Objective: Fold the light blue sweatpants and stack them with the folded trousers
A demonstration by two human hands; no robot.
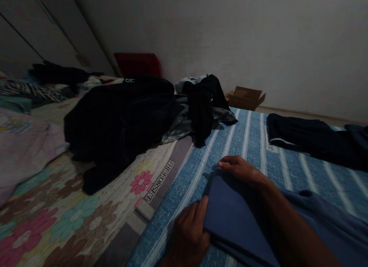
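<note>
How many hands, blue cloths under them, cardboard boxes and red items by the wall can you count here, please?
hands: 2, the left hand and the right hand
blue cloth under the hands: 1
cardboard box: 1
red item by the wall: 1
total: 5

Printed text "THE FORSET" is read on the grey border strip (161, 182) of the floral bedsheet (94, 205). A small white mark on the dark garment (129, 80) cannot be deciphered.
</note>
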